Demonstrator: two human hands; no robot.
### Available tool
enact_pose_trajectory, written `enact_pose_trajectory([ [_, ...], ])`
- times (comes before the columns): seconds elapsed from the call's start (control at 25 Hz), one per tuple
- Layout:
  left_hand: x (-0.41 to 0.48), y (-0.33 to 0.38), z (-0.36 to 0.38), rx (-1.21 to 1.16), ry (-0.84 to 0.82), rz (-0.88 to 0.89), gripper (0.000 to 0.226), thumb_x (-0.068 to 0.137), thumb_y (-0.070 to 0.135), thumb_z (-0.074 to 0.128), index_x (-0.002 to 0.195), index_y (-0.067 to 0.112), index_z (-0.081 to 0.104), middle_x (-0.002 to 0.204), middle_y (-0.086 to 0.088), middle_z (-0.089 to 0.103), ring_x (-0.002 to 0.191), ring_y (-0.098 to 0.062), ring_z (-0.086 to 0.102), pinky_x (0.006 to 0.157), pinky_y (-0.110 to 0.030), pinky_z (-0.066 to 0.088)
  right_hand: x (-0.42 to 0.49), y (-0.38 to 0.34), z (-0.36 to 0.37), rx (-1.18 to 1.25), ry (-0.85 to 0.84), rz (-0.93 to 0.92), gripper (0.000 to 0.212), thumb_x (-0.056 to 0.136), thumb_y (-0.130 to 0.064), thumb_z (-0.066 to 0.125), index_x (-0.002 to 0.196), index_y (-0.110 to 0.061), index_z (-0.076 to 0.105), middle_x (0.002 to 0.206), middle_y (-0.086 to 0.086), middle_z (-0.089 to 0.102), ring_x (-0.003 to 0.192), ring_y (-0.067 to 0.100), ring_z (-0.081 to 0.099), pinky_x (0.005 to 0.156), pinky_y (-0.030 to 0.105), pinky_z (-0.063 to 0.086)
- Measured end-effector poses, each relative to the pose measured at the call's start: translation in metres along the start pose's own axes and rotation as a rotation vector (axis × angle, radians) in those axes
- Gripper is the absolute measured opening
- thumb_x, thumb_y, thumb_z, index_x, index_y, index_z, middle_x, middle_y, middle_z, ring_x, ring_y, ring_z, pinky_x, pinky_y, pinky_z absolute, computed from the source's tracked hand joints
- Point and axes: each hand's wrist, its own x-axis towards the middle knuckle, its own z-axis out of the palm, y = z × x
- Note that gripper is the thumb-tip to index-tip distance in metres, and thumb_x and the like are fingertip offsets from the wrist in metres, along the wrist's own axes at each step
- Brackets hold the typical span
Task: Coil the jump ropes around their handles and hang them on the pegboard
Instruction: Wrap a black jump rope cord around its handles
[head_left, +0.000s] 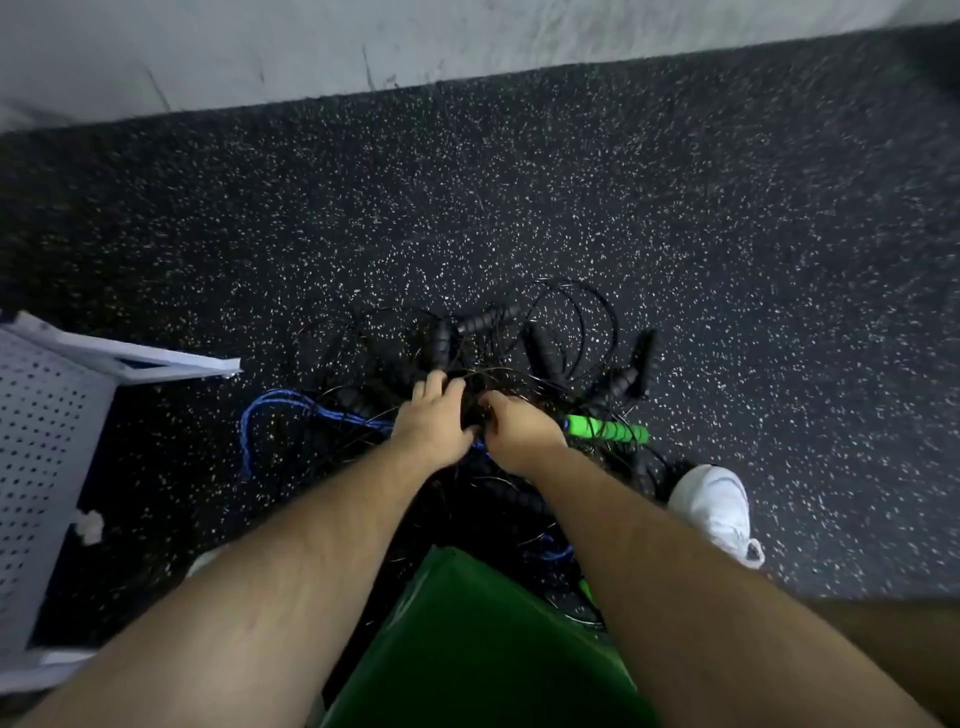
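Standing at the far left, a white perforated pegboard rests on the black rubber floor flecked with white. Right of it, a blue braided jump rope loops across the floor into a tangle of thin black jump ropes, whose black ribbed foam handles point in many directions. The left hand has its grip curled into the middle of the tangle. The right hand, just beside it, pinches black cords in a narrow grip. A bright green foam handle lies with its long axis left to right. Further right stands a white sneaker. A pale wall bounds the floor.
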Motion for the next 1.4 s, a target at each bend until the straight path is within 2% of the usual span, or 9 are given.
enact_pose_trajectory([
  [0.08,0.002,0.000,0.003,0.034,-0.070,-0.030,0.084,0.094,0.044,0.063,0.159,0.018,0.016,0.166,-0.007,0.014,0.147,-0.030,0.022,0.115,-0.045,0.031,-0.001,-0.001,0.005,0.021,-0.021,0.008,0.053,0.094,-0.024,0.051,0.146,-0.029,0.040,0.132,0.011,0.059,0.119,0.034,0.059,0.090,0.041,0.048],
  [0.16,0.009,-0.003,0.004,0.068,-0.057,-0.005,0.079,0.094,0.040,0.062,0.157,0.016,0.021,0.161,-0.007,0.027,0.143,-0.029,0.027,0.113,-0.043,0.033,0.001,0.000,0.012,-0.004,-0.044,-0.016,0.056,0.095,-0.023,0.048,0.149,-0.033,0.036,0.133,0.010,0.057,0.119,0.034,0.058,0.089,0.041,0.048],
  [0.32,0.024,-0.002,-0.008,0.082,0.015,-0.019,0.047,0.094,0.024,0.061,0.137,0.013,0.048,0.134,-0.008,0.051,0.125,-0.029,0.045,0.101,-0.038,0.042,0.015,0.001,0.010,0.002,-0.024,-0.034,0.053,0.098,-0.022,0.045,0.149,-0.033,0.037,0.133,0.010,0.055,0.117,0.034,0.057,0.088,0.042,0.049],
  [0.52,0.014,-0.002,-0.010,-0.138,-0.121,-0.137,0.015,0.092,0.013,0.059,0.107,0.010,0.055,0.100,-0.008,0.061,0.089,-0.027,0.062,0.072,-0.038,0.049,0.008,0.003,0.003,-0.014,-0.032,-0.037,0.042,0.099,-0.022,0.048,0.141,-0.027,0.047,0.131,0.010,0.055,0.117,0.035,0.057,0.090,0.042,0.049],
  [0.64,-0.007,0.002,-0.018,-0.333,-0.104,-0.128,0.011,0.093,0.009,0.055,0.086,0.018,0.054,0.082,-0.004,0.062,0.078,-0.024,0.061,0.071,-0.037,0.051,-0.008,0.003,-0.008,-0.024,-0.007,-0.045,0.045,0.100,-0.024,0.049,0.144,-0.031,0.043,0.132,0.009,0.053,0.114,0.035,0.058,0.087,0.043,0.050],
  [0.84,-0.051,0.027,-0.086,-0.541,-0.007,-0.060,0.016,0.101,0.008,0.050,0.093,0.021,0.056,0.091,-0.003,0.065,0.074,-0.019,0.058,0.075,-0.043,0.056,-0.034,-0.016,-0.068,-0.064,0.107,-0.128,0.030,0.104,-0.035,0.046,0.127,-0.023,0.059,0.121,0.009,0.043,0.101,0.033,0.059,0.081,0.041,0.050],
  [0.96,-0.079,0.043,-0.153,-0.539,0.140,0.052,0.016,0.103,0.016,0.052,0.092,0.028,0.054,0.086,0.002,0.066,0.069,-0.015,0.059,0.071,-0.038,0.054,-0.055,-0.048,-0.139,-0.015,0.205,-0.235,0.025,0.103,-0.034,0.050,0.112,-0.018,0.067,0.113,0.008,0.059,0.097,0.027,0.060,0.083,0.037,0.050],
  [1.24,-0.133,0.042,-0.292,-0.404,0.217,0.202,0.016,0.105,0.034,0.049,0.097,0.021,0.056,0.076,0.000,0.066,0.069,-0.016,0.067,0.070,-0.038,0.054,-0.132,-0.119,-0.300,0.166,0.508,-0.353,0.026,0.103,-0.037,0.053,0.090,-0.018,0.066,0.079,-0.006,0.070,0.060,0.003,0.059,0.051,0.020,0.042],
  [1.4,-0.142,0.051,-0.321,-0.961,0.379,0.268,0.022,0.102,0.038,0.053,0.095,0.019,0.059,0.071,0.007,0.043,0.065,-0.011,0.041,0.060,-0.030,0.037,-0.150,-0.121,-0.302,0.304,0.488,-0.397,0.031,0.103,-0.036,0.053,0.082,-0.018,0.066,0.073,-0.003,0.070,0.046,0.002,0.051,0.047,0.019,0.039],
])
